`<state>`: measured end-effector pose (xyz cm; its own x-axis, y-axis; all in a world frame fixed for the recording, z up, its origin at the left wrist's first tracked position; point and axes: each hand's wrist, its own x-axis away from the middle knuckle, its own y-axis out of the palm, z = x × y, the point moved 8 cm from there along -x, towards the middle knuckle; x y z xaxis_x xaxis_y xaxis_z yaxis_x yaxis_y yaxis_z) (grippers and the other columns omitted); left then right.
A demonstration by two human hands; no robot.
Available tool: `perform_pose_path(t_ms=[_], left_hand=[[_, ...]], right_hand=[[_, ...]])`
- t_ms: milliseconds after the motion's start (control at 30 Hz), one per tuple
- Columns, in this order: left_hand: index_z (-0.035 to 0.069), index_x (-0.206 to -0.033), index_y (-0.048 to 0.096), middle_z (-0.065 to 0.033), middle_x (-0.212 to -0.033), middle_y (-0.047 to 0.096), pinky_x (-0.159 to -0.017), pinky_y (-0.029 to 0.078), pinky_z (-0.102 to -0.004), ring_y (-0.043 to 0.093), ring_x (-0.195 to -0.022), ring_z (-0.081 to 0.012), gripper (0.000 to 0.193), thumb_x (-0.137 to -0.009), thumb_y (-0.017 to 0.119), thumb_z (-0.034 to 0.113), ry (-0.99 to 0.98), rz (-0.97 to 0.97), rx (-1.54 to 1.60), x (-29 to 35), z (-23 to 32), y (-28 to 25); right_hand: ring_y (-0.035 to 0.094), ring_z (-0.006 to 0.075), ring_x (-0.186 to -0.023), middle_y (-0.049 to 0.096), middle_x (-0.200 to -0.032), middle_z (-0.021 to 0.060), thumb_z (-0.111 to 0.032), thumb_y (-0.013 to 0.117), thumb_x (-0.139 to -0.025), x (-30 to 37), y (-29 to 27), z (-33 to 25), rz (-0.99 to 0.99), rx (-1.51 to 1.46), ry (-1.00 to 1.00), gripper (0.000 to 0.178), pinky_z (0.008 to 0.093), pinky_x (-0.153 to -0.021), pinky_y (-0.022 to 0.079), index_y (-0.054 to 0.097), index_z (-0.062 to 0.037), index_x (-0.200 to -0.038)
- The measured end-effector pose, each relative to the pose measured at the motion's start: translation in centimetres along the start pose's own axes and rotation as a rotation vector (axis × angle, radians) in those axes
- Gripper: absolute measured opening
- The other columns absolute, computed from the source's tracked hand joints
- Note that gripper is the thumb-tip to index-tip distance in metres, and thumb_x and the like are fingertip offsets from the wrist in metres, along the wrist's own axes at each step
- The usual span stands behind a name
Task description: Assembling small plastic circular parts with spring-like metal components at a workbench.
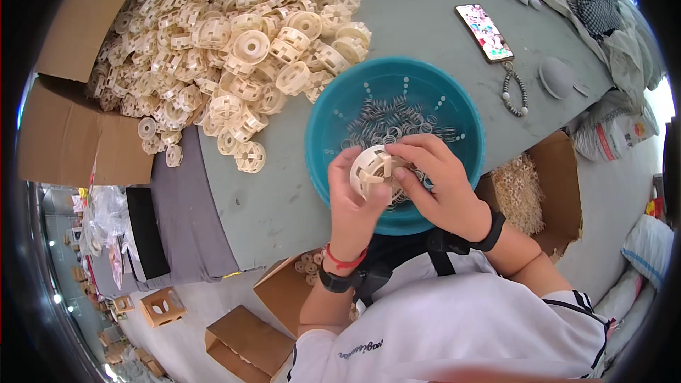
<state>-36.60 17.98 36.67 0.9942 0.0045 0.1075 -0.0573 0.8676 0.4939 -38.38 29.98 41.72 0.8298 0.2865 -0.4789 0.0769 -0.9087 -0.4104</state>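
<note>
Over a teal plastic basin [317, 120], my two hands meet at a round cream plastic part [367, 168] with slots around its rim. My left hand [349, 202] grips this part from its left side, thumb across the front. Closed at the part's right side, my right hand [441, 188] has its thumb and fingertips pressed together; whether they pinch something small is hidden. Many small metal coil springs [392, 117] lie in the basin below my hands.
A big heap of similar cream parts [234, 50] spills from a cardboard box [89, 128] at the left. To the right lie a lit phone [484, 32] with a beaded strap and a grey cup-shaped mask [557, 76]. Another carton [567, 191] holds small pale pieces.
</note>
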Motion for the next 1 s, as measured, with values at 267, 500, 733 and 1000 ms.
perform_pose_path(t_ms=[267, 500, 733, 1000], left_hand=[[0.000, -0.110, 0.045, -0.0039, -0.099, 0.055, -0.074, 0.046, -0.0224, 0.053, -0.087, -0.0082, 0.036, -0.083, 0.065, 0.014, 0.130, -0.006, -0.444, 0.2, -0.1, -0.2], [0.000, -0.108, 0.045, -0.0078, -0.102, 0.055, -0.078, 0.046, -0.0243, 0.053, -0.093, -0.0113, 0.030, -0.084, 0.061, 0.005, 0.124, 0.001, -0.386, -0.6, -0.2, 0.1], [0.002, -0.110, 0.045, -0.0092, -0.105, 0.056, -0.083, 0.047, -0.0311, 0.056, -0.096, -0.0161, 0.032, -0.084, 0.062, 0.009, -0.318, -0.023, 0.260, -1.1, -1.5, -0.5], [0.002, -0.085, 0.059, -0.0202, -0.116, 0.055, -0.087, 0.044, -0.0356, 0.056, -0.100, -0.0329, 0.010, -0.081, 0.064, 0.009, 0.789, -0.053, -1.235, 0.7, 4.3, 1.6]], right_hand=[[0.056, 0.0284, -0.086, 0.057, -0.099, 0.0139, 0.004, 0.059, -0.073, 0.5, -0.9, -0.4, 0.103, -0.019, -0.120, 0.028, 0.0359, -0.074, 0.046, 0.058, -0.0005, -0.100], [0.057, 0.0267, -0.077, 0.054, -0.093, 0.0133, 0.005, 0.059, -0.072, 0.3, -1.1, -0.9, 0.090, -0.006, -0.095, 0.026, 0.0327, -0.068, 0.048, 0.059, 0.0000, -0.098], [0.057, 0.0124, -0.078, 0.054, -0.093, 0.0097, -0.002, 0.054, -0.085, 1.7, 1.0, 5.0, 0.039, -0.756, 0.541, 0.015, 0.0282, -0.067, 0.048, 0.059, 0.0006, -0.099], [0.053, 0.0145, -0.084, 0.054, -0.093, 0.0078, -0.002, 0.055, -0.083, 1.3, -2.9, 2.2, 0.040, -0.125, 0.156, 0.010, 0.0267, -0.073, 0.044, 0.058, -0.0009, -0.093]])
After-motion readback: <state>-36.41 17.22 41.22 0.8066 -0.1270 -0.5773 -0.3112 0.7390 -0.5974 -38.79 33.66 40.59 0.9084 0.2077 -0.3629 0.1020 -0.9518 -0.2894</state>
